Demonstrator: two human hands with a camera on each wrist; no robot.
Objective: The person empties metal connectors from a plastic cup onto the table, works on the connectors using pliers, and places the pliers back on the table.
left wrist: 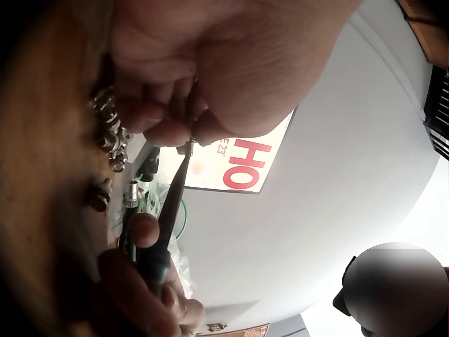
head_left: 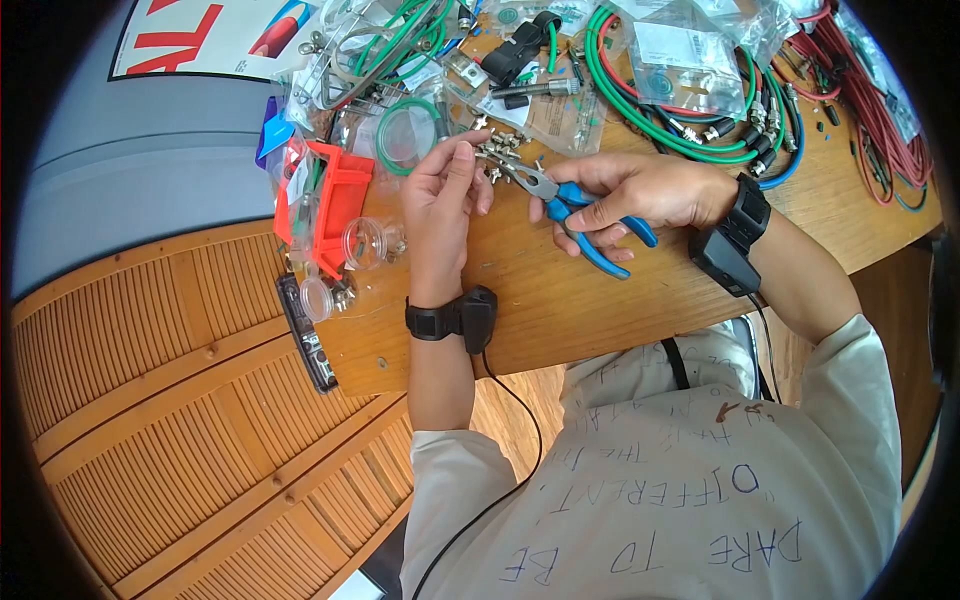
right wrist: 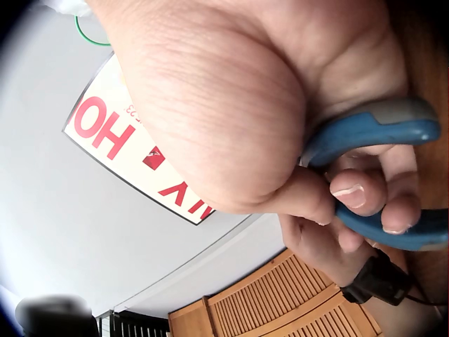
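Nearest the camera is the shirt, marked with handwriting. Over the worktop, the right grip is wrapped about the pliers, thumb along a blue handle; they should be rigid and fairly weighty, best held far down the handles for leverage. At their tips the left grip pinches a small metal part, probably light, hard and slippery, easily flicked away, so its sides want a firm fingertip hold. Just beside lie metal connectors, likely tough but apt to roll. Farther out are a red holder and springy-looking cables.
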